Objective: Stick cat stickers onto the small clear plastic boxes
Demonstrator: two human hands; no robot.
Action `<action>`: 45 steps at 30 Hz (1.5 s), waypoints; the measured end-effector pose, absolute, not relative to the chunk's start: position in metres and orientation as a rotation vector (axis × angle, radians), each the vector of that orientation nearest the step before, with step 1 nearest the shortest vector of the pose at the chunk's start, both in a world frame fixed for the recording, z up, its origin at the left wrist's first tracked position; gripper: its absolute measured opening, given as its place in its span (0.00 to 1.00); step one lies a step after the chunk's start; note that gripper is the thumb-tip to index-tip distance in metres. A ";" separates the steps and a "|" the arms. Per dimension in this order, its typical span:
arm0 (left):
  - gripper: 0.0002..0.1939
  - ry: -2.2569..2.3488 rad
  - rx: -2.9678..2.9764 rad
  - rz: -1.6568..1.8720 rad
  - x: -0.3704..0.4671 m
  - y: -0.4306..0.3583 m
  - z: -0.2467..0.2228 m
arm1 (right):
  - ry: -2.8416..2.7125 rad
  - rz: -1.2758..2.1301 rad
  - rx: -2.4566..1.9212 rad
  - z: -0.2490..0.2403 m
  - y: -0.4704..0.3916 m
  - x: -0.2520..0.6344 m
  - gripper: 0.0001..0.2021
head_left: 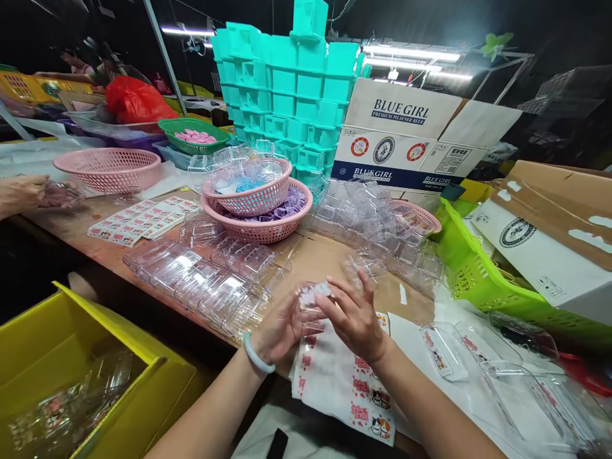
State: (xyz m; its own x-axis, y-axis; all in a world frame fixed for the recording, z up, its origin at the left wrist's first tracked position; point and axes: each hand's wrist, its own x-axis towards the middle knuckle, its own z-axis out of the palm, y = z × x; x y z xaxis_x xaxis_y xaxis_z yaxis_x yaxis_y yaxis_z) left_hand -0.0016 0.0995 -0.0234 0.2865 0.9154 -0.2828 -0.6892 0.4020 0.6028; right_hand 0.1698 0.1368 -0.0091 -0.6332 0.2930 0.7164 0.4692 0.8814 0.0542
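Note:
My left hand (280, 328), with a pale bangle (258, 354) at the wrist, is closed around a small clear plastic case (310, 313). At its top lie small lilac and pale blue pieces (313, 293). The thumb and forefinger of my right hand (356, 319) meet at the pale blue piece, while its other fingers are raised; blur hides the piece's exact kind. Beneath both hands are sticker sheets (342, 389) with red lettering and cartoon cats. Left of them, clear plastic cases (191, 280) lie in overlapping rows.
Stacked pink baskets (258, 233) hold clear and purple parts. Behind rise turquoise boxes (296, 89) and a beer carton (401, 121). A green crate (478, 274) and stickered cases (442, 354) are right; a yellow bin (157, 395) stands lower left. Another person's hand (21, 194) is at far left.

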 end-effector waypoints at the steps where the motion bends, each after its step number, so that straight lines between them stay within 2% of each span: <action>1: 0.23 0.651 0.410 1.087 0.002 0.098 -0.025 | -2.308 -0.266 -0.534 -0.009 0.129 0.179 0.25; 5: 0.17 0.690 0.450 1.033 0.021 0.089 -0.028 | -2.140 0.069 -0.803 -0.003 0.110 0.213 0.26; 8: 0.16 0.696 0.557 0.952 0.033 0.083 -0.030 | -1.732 0.366 -1.104 0.007 0.098 0.231 0.14; 10: 0.16 0.702 0.646 0.895 0.039 0.079 -0.033 | -1.571 0.686 -1.153 0.012 0.089 0.238 0.06; 13: 0.16 0.684 0.731 0.882 0.044 0.074 -0.041 | -1.493 1.250 -1.179 0.015 0.078 0.242 0.10; 16: 0.16 0.646 0.731 0.903 0.046 0.072 -0.049 | -1.467 1.527 -1.222 0.015 0.074 0.242 0.14; 20: 0.16 0.608 0.708 0.889 0.045 0.074 -0.055 | -1.554 1.630 -1.237 0.015 0.078 0.240 0.16; 27: 0.17 0.567 0.691 0.872 0.043 0.075 -0.057 | -1.793 1.562 -1.304 0.016 0.088 0.243 0.16; 45: 0.17 0.558 0.726 0.844 0.040 0.077 -0.058 | -1.889 1.552 -1.372 0.013 0.093 0.245 0.14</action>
